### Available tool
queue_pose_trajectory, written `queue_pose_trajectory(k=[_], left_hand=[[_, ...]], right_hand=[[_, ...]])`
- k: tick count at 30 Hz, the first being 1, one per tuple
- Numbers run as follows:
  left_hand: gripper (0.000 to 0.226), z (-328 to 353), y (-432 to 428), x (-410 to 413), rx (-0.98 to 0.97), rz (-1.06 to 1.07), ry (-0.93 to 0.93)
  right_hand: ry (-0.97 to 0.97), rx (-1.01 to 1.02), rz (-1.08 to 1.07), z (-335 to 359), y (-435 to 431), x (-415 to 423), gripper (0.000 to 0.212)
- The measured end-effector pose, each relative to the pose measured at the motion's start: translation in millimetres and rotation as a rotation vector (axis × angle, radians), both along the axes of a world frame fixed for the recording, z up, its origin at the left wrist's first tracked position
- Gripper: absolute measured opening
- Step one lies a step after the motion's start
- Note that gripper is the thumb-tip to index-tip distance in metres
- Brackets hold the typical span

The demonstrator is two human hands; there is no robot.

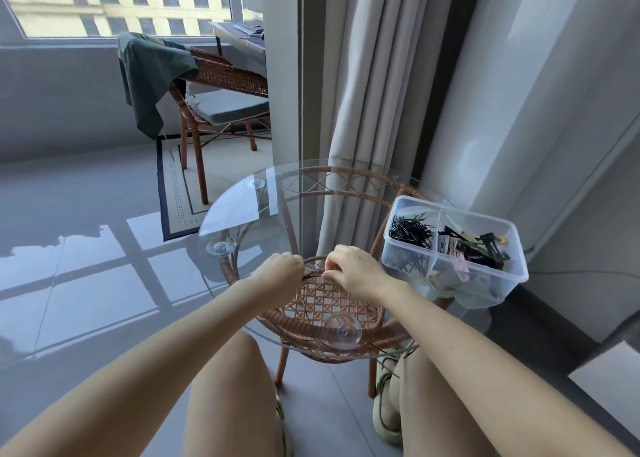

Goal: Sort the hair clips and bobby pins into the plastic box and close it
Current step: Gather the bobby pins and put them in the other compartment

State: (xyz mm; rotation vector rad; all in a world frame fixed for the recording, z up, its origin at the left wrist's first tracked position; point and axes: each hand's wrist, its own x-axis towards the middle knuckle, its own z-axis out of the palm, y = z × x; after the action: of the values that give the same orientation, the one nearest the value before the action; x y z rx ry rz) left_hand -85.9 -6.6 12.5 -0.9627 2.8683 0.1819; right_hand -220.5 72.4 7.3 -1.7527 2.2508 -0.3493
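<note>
The plastic box [516, 280] sits on the right edge of the tabletop [242, 214]. In its far-left compartment lie bobby pins [410, 231]; hair clips [467, 248] lie in the compartment to their right. Over the tabletop's near middle the left hand [280, 273] and right hand [353, 269] meet, loose pins [311, 276] pinched between them. A single pin [306, 306] lies on the tabletop just nearer. The curtain [360, 110] hangs behind the tabletop. Far left behind stands a chair [221, 75] on a rug [173, 193], a garment [152, 72] over its back.
</note>
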Motion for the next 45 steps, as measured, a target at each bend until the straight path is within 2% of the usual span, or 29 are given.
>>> queue_pose_trajectory(k=[3,7,11,13,15,18,20,24,27,30,33,35,37,40,42,45], left_hand=[[0.029,-1,-5,6,0.050,0.070,0.022],[0.020,1,-16,13,0.148,0.179,0.106],[0.036,5,-28,21,0.271,0.260,0.281],[0.031,4,-31,27,0.305,0.272,0.334],[0.025,3,-32,31,0.304,0.281,0.343],[0.022,7,-31,30,0.278,0.285,0.346],[0.024,17,-26,25,0.276,0.281,0.368],[0.021,46,-9,0,0.468,0.257,0.431],[0.018,62,7,-44,0.591,0.246,0.454],[0.022,75,26,-100,0.551,0.223,0.446],[0.029,85,43,-141,0.435,0.184,0.430],[0.029,83,43,-154,0.388,0.178,0.408],[0.019,79,36,-156,0.450,0.176,0.452],[0.023,71,21,-134,0.474,0.190,0.555],[0.023,59,11,-103,0.371,0.186,0.481],[0.019,37,4,-47,0.207,0.168,0.201]], right_hand=[[0.039,-0.054,-0.065,-3,7,6,0.025],[-0.121,-0.155,-0.222,3,13,37,0.025],[-0.124,-0.004,-0.244,2,13,70,0.027],[-0.054,0.054,-0.248,2,9,77,0.034],[0.016,0.102,-0.211,5,6,81,0.025],[0.059,0.146,-0.160,10,9,86,0.027],[0.010,0.096,-0.161,18,16,80,0.016],[-0.184,-0.150,-0.415,51,26,17,0.045],[-0.209,-0.261,-0.616,77,32,-45,0.035],[-0.291,-0.201,-0.724,82,30,-75,0.005],[-0.451,-0.148,-0.763,81,22,-84,0.022],[-0.487,-0.118,-0.765,82,21,-88,0.035],[-0.436,-0.110,-0.729,83,24,-90,0.033],[-0.349,-0.156,-0.658,82,34,-96,0.021],[-0.256,-0.187,-0.623,79,45,-100,0.027],[-0.075,-0.306,-0.521,78,68,-94,0.027]])
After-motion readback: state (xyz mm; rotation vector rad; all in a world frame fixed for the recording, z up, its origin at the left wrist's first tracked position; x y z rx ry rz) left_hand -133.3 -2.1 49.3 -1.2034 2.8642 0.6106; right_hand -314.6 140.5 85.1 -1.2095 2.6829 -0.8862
